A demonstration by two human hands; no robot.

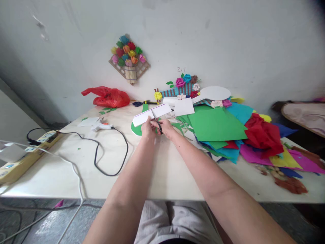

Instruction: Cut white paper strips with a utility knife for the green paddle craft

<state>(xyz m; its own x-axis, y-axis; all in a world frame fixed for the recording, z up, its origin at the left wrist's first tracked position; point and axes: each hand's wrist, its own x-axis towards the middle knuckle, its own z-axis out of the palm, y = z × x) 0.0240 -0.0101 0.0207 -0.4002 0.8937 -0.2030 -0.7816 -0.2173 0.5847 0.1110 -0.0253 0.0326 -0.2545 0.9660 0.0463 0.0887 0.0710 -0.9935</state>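
I pinch the white strip [141, 118] in my left hand [148, 128], fingers of my right hand [166, 127] clamped on scissors [159, 126] across it, the glue gun [101, 126] to its left.
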